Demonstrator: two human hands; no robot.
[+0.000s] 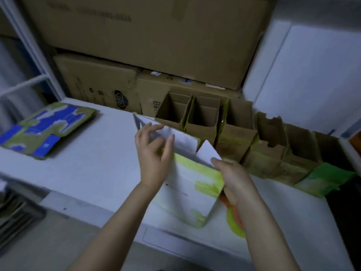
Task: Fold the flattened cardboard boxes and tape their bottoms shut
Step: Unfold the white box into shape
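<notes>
A white and yellow-green cardboard box (pixel 187 194) stands on the white table (pixel 93 163) in front of me, its end flaps open toward the back. My left hand (pixel 154 155) pinches one long white flap between thumb and fingers. My right hand (pixel 232 177) grips the box's right edge, fingers touching a smaller white flap (pixel 208 153). A roll of tape (pixel 234 222), green with orange, lies under my right wrist, partly hidden.
A row of folded brown boxes (pixel 224 124) with open tops lines the back of the table. A stack of flattened blue and green boxes (pixel 46 130) lies at the left. Large cartons (pixel 148 36) are stacked behind. A metal rack (pixel 29 75) stands at the left.
</notes>
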